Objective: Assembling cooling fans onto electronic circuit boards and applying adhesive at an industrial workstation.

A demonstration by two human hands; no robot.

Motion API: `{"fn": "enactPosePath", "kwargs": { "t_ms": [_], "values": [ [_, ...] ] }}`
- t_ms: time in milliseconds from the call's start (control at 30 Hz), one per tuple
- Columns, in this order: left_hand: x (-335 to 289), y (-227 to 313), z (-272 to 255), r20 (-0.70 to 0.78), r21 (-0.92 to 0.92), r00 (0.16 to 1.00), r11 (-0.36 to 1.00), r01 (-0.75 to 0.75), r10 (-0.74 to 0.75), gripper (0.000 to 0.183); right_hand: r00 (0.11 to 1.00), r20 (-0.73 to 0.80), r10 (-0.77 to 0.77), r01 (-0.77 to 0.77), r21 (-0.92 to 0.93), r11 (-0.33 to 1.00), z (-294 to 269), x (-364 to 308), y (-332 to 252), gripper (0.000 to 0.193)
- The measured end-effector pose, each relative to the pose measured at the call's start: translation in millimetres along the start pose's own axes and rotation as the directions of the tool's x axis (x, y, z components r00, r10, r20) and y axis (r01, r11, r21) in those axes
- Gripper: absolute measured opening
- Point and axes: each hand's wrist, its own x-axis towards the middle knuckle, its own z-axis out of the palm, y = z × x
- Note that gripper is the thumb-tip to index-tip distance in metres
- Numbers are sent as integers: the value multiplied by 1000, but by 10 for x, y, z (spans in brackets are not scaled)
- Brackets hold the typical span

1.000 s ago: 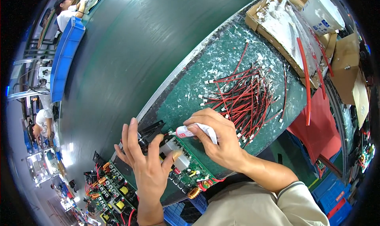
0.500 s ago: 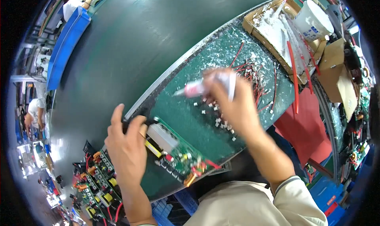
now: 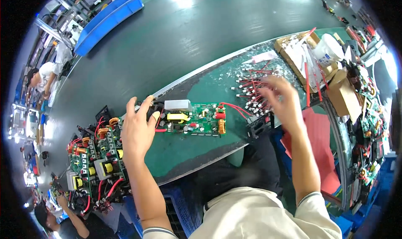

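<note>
My left hand [image 3: 140, 130] is closed on the left end of a green circuit board [image 3: 197, 117], thumb and fingers around a dark part there. The board lies on the green work mat and carries a grey-white block, a yellow-wrapped transformer and a copper coil. Red wires run from its right end to a black part [image 3: 256, 126]. Over a heap of thin red wires with white connectors [image 3: 252, 90], my right hand [image 3: 285, 103] hovers slightly blurred, thumb and fingers apart, holding nothing I can see. A white nozzle tube [image 3: 263, 57] lies beyond the heap.
More assembled boards [image 3: 98, 159] are crowded at the left. A cardboard tray [image 3: 289, 50] smeared with white paste and a white bucket [image 3: 328, 48] stand far right, above red sheets [image 3: 314, 149]. A blue bin [image 3: 109, 21] sits far left; other people work along the left side.
The tube has left my right hand and now lies near the tray; that hand is over the wires. The board is turned nearly level, with my left hand still at its left end.
</note>
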Motion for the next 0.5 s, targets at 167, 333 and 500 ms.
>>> {"fn": "enactPosePath", "kwargs": {
  "t_ms": [167, 333, 500],
  "values": [
    [-192, 154, 149, -391, -72, 903, 971, -226, 181, 44, 999, -1, -40, 40, -117, 992, -207, -686, -10, 56],
    [-388, 483, 230, -370, -212, 856, 865, -456, 361, 47, 993, -62, 99, -95, 58, 994, -273, -876, 230, 44],
    [-577, 865, 481, -156, -181, 769, 748, -639, 619, 60, 995, -89, 33, -30, 42, 999, -276, -299, 228, 30]
  ]
}}
